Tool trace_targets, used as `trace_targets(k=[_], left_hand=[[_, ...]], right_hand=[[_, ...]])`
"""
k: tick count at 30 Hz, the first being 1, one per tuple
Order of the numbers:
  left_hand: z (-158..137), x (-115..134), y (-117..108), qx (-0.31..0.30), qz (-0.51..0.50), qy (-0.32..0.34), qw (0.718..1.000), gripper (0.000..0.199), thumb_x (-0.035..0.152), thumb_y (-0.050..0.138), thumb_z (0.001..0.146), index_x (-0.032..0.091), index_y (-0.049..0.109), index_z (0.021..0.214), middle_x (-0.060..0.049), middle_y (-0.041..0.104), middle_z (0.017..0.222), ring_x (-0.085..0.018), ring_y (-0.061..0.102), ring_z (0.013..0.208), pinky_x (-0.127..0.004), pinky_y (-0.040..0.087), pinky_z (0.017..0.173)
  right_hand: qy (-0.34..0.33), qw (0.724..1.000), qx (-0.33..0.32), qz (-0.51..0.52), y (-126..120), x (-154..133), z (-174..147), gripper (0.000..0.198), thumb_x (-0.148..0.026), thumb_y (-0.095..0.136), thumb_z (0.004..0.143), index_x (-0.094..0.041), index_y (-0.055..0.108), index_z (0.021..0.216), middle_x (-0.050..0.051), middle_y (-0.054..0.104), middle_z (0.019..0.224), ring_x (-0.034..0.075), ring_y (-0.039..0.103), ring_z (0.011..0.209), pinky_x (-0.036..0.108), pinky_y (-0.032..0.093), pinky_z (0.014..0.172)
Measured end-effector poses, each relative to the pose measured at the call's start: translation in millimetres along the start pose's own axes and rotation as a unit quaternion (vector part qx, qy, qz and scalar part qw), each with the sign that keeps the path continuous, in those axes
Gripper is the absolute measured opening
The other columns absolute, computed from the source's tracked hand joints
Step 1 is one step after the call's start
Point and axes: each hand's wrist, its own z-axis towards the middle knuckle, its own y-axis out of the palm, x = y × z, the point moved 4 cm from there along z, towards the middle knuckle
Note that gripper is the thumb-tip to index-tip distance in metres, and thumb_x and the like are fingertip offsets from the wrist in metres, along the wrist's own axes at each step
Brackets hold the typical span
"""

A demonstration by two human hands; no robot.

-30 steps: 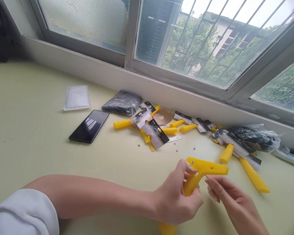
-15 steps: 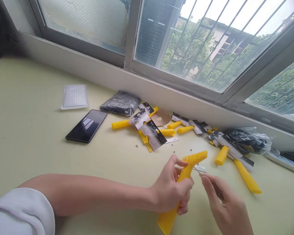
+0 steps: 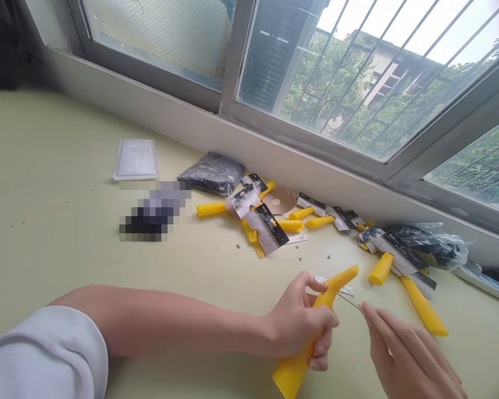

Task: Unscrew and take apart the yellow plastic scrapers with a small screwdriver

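My left hand (image 3: 299, 318) is wrapped round a yellow plastic handle (image 3: 293, 371), wide at the bottom and bent to a narrow, flat end at the upper right. My left thumb and finger press near its bend. My right hand (image 3: 410, 352), to the right, pinches a thin metal rod (image 3: 351, 302), perhaps a hex key. The rod points up-left and reaches the side of the handle near the bend; its tip is hard to make out. Behind the handle lies a small shiny strip (image 3: 347, 290). Several small screws (image 3: 328, 256) lie scattered on the table beyond.
More yellow handles (image 3: 424, 307) with black-and-white cards (image 3: 270, 230) lie along the window wall. Further left are a dark plastic-wrapped packet (image 3: 212, 173), a bubble-wrap pouch (image 3: 136, 159) and a blurred-out dark object (image 3: 152, 216). A clear bag (image 3: 432, 244) sits at right.
My right hand has moved right and down, turning so its back shows; more of the rod is visible. The handle, still in my left hand, has shifted slightly right and down.
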Motion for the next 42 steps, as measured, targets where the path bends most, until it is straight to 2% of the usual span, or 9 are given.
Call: trace_targets(k=[6,13,15,18,21,25,31,37,42], left_hand=[[7,5,-13,0.07,-0.09,-0.021,0.993,0.055,0.017,0.064,0.068,0.028,0.028,0.109,0.008,0.054,0.069,-0.007,0.038,0.043,-0.017,0.033,0.038],[5,19,-9,0.021,0.012,0.052,0.998,0.053,0.025,0.071,0.072,0.028,0.03,0.106,0.012,0.053,0.06,-0.007,0.035,0.034,-0.021,0.033,0.038],[2,21,-5,0.0,0.046,0.069,0.997,0.049,0.026,0.069,0.075,0.028,0.03,0.104,0.014,0.05,0.052,-0.006,0.033,0.03,-0.02,0.032,0.037],[-1,20,-2,-0.016,0.061,0.074,0.995,0.045,0.024,0.066,0.077,0.028,0.03,0.104,0.015,0.05,0.048,-0.007,0.032,0.027,-0.019,0.032,0.036],[-2,16,-1,-0.016,0.044,0.05,0.998,0.047,0.022,0.065,0.076,0.028,0.029,0.105,0.014,0.051,0.048,-0.007,0.031,0.028,-0.019,0.032,0.034],[-1,14,-2,0.006,0.021,0.034,0.999,0.049,0.024,0.067,0.075,0.028,0.029,0.106,0.014,0.052,0.051,-0.007,0.033,0.031,-0.019,0.032,0.036],[-3,16,0,-0.024,0.05,0.067,0.996,0.047,0.021,0.065,0.076,0.028,0.03,0.107,0.013,0.054,0.051,-0.008,0.032,0.028,-0.02,0.032,0.032],[-3,9,-2,-0.003,0.041,0.028,0.999,0.048,0.021,0.064,0.076,0.028,0.029,0.107,0.013,0.054,0.053,-0.007,0.033,0.03,-0.021,0.034,0.035],[-2,5,-3,0.005,0.016,0.009,1.0,0.049,0.022,0.066,0.077,0.027,0.029,0.11,0.013,0.052,0.053,-0.008,0.033,0.032,-0.021,0.034,0.036]], right_hand=[[0.234,0.954,-0.134,0.134,14,9,4,0.027,-0.05,0.065,0.092,-0.025,0.075,0.092,0.003,0.072,0.08,0.013,0.058,0.053,0.026,0.042,0.049],[0.546,0.558,-0.327,0.533,37,-1,-12,0.049,-0.066,0.058,0.089,-0.02,0.073,0.091,-0.004,0.041,0.058,0.007,0.027,0.047,0.021,0.03,0.043],[0.517,0.629,-0.276,0.511,40,4,-15,0.043,-0.06,0.057,0.092,-0.021,0.076,0.093,-0.001,0.048,0.059,0.009,0.037,0.047,0.022,0.035,0.044],[0.369,0.847,-0.137,0.358,32,15,-14,0.024,-0.042,0.064,0.093,-0.027,0.079,0.104,0.003,0.071,0.078,0.018,0.065,0.067,0.029,0.052,0.062],[0.21,0.95,-0.045,0.227,21,15,-12,0.028,-0.019,0.069,0.088,-0.033,0.079,0.109,0.0,0.078,0.092,0.02,0.071,0.079,0.032,0.053,0.081],[0.236,0.948,-0.058,0.208,18,16,-6,0.022,-0.028,0.069,0.089,-0.031,0.079,0.108,0.002,0.077,0.095,0.021,0.07,0.078,0.031,0.053,0.073],[0.485,0.641,-0.325,0.498,42,12,-24,0.051,-0.063,0.051,0.094,-0.02,0.079,0.094,0.004,0.063,0.068,0.017,0.057,0.058,0.03,0.053,0.056],[0.209,0.963,-0.063,0.16,6,15,-8,0.019,-0.03,0.066,0.092,-0.028,0.078,0.106,0.005,0.073,0.095,0.021,0.067,0.081,0.033,0.051,0.078],[0.126,0.99,0.015,0.053,2,1,5,0.014,-0.016,0.067,0.091,-0.025,0.076,0.096,0.004,0.073,0.094,0.017,0.065,0.076,0.031,0.048,0.073]])
